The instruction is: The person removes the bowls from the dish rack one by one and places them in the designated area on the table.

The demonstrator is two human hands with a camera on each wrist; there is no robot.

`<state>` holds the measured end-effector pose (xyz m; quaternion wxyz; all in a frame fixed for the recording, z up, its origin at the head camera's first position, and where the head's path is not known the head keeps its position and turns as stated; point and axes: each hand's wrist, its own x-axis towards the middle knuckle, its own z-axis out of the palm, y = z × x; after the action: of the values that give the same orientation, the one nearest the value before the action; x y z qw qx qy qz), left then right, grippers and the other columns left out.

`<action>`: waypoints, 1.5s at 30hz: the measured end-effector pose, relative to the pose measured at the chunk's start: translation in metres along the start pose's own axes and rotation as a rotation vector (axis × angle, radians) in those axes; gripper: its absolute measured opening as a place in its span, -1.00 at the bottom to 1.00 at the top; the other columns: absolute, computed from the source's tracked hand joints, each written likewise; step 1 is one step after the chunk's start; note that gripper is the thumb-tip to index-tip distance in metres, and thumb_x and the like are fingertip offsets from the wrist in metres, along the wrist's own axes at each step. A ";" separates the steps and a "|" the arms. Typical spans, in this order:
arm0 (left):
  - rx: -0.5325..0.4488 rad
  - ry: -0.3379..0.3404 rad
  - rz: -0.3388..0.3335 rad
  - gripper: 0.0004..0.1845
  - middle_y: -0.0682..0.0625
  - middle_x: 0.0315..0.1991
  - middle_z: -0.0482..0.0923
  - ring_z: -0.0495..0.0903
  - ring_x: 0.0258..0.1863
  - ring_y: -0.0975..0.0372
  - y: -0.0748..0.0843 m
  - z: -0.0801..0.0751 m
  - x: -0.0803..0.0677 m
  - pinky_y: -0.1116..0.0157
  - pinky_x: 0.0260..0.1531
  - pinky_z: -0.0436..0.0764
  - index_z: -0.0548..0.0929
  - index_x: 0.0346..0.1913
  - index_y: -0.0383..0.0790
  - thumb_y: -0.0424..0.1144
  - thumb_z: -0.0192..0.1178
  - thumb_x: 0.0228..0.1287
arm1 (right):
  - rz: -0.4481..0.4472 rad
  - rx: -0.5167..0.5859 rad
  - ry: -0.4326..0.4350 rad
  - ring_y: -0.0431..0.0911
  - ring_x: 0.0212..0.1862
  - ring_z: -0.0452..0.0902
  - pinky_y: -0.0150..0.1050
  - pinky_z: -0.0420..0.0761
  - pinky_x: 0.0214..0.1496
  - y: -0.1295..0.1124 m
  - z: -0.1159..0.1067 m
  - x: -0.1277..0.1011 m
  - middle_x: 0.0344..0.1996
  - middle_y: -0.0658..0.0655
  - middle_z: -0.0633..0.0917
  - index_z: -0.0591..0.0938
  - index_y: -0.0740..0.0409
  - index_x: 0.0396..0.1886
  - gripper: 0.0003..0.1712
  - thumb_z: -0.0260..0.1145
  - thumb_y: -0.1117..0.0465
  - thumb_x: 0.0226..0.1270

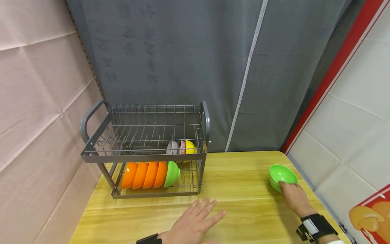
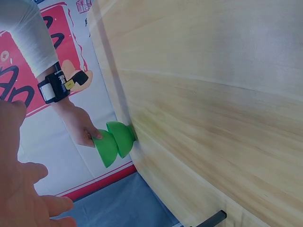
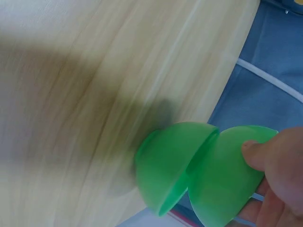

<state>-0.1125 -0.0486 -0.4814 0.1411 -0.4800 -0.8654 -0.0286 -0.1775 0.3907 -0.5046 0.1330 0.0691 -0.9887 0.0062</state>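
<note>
Two nested green bowls point(image 1: 281, 176) point(image 2: 113, 141) point(image 3: 199, 175) stand near the right end of the wooden table point(image 1: 243, 200). My right hand point(image 1: 291, 194) point(image 3: 272, 177) grips the rim of the top bowl, with the thumb on its outside and the fingers over the rim. My left hand point(image 1: 195, 222) point(image 2: 23, 198) lies flat on the table near the front edge, fingers spread, holding nothing. It is just in front of the grey two-tier dish rack point(image 1: 146, 149).
The rack's lower tier holds several orange bowls point(image 1: 143, 174) and one green bowl point(image 1: 172, 173) on edge. Its upper tier holds a yellow bowl point(image 1: 190, 147) and small plates. A grey curtain hangs behind; a white wall stands close on the right.
</note>
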 end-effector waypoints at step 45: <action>0.102 0.024 0.031 -0.02 -0.12 0.57 0.21 0.35 0.49 0.07 0.001 0.003 -0.006 0.06 0.35 0.51 0.07 0.63 0.12 0.56 -0.10 0.28 | 0.051 0.063 -0.141 0.37 -0.23 0.68 0.38 0.55 -0.07 0.022 0.023 0.006 -0.36 0.36 0.76 0.64 0.38 -0.16 -0.64 0.31 0.09 0.40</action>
<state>-0.1099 -0.0524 -0.4860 0.1762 -0.4852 -0.8564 0.0117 -0.1927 0.4107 -0.5250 0.0608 0.0482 -0.9963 0.0356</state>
